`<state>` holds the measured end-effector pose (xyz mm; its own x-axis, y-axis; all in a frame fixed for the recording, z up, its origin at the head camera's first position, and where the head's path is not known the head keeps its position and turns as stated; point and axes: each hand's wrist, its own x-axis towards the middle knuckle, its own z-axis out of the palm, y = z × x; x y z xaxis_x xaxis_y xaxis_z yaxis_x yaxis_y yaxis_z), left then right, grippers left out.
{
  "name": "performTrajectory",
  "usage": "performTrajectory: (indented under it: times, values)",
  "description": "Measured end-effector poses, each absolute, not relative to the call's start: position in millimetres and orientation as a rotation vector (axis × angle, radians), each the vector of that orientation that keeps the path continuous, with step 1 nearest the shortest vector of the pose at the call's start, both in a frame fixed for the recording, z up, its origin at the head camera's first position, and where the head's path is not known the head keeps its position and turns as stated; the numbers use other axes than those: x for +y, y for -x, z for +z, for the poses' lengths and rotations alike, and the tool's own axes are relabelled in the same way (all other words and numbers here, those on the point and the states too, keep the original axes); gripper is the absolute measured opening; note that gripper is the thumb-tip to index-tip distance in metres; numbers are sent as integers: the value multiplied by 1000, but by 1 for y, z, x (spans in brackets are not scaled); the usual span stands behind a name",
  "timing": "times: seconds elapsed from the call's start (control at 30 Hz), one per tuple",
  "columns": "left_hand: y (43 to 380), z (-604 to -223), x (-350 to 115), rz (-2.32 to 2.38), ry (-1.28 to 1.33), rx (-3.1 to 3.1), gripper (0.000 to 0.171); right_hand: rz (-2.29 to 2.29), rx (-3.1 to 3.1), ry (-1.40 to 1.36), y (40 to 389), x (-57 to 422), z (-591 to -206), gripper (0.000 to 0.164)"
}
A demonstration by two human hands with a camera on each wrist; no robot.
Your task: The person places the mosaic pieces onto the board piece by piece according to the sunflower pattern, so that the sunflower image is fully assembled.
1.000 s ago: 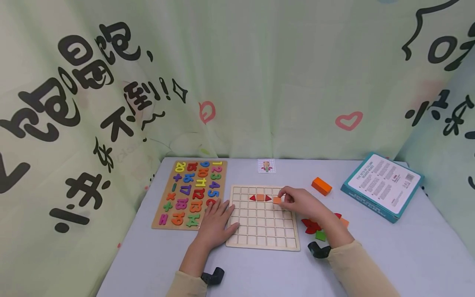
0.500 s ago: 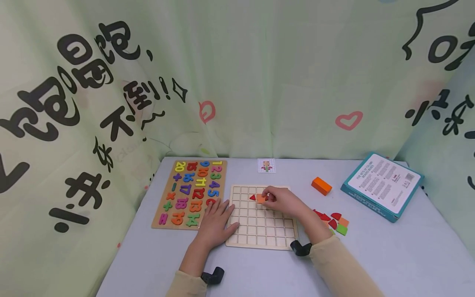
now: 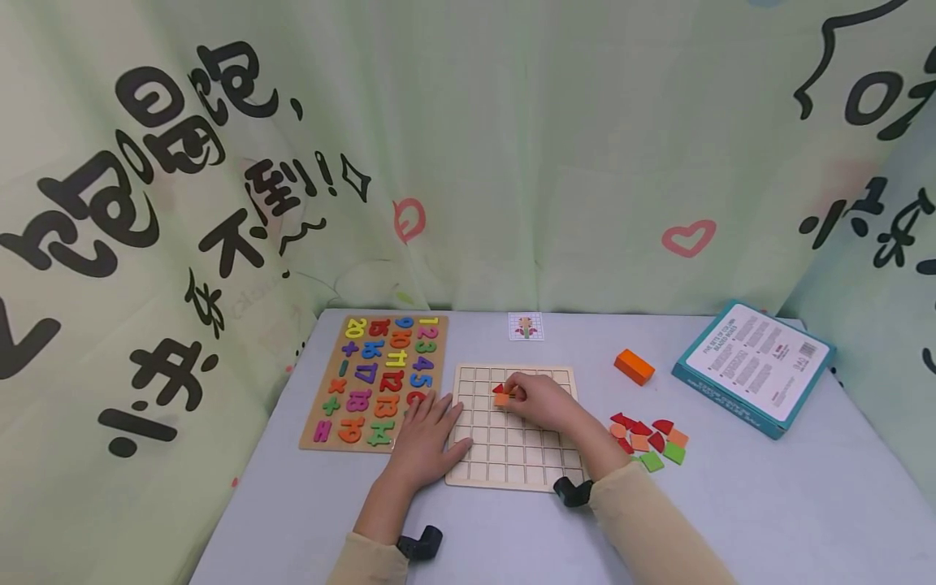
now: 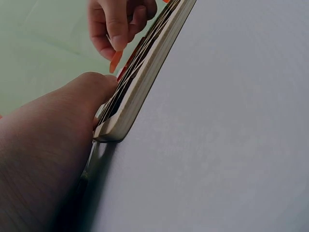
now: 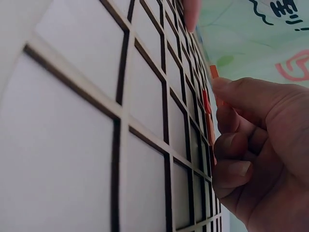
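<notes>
My right hand (image 3: 547,402) pinches a small orange square tile (image 3: 501,400) between thumb and fingertips, over the upper part of a wooden grid board (image 3: 512,475). The tile (image 5: 214,72) stands tilted on edge in the right wrist view, close above the grid. Beside the fingertips a red triangular piece (image 3: 498,388) sits in a cell; the cells to its right are hidden by the hand in the head view. My left hand (image 3: 427,435) lies flat with fingers spread, its thumb on the grid board's left edge and its other fingers reaching over the number board (image 3: 305,443).
Right of the grid lies a loose group of red pieces (image 3: 662,425), orange pieces and green squares (image 3: 674,453). Behind them are an orange block (image 3: 633,367) and a teal-edged box (image 3: 756,370). A small picture card (image 3: 525,327) lies at the table's back.
My right hand has moved left across the grid with the orange tile, from the right-hand columns to beside the left red piece. The left hand has stayed put.
</notes>
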<state>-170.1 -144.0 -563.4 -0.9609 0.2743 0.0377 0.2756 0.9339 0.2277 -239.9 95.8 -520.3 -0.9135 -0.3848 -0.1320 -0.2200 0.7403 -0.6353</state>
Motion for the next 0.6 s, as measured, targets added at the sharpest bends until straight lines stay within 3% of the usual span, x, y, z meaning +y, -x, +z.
performTrajectory:
  times: [0.6]
  values:
    - [170,-563,-144,-356,436,-3085,70,-843,2764,437,235,86,-524,18]
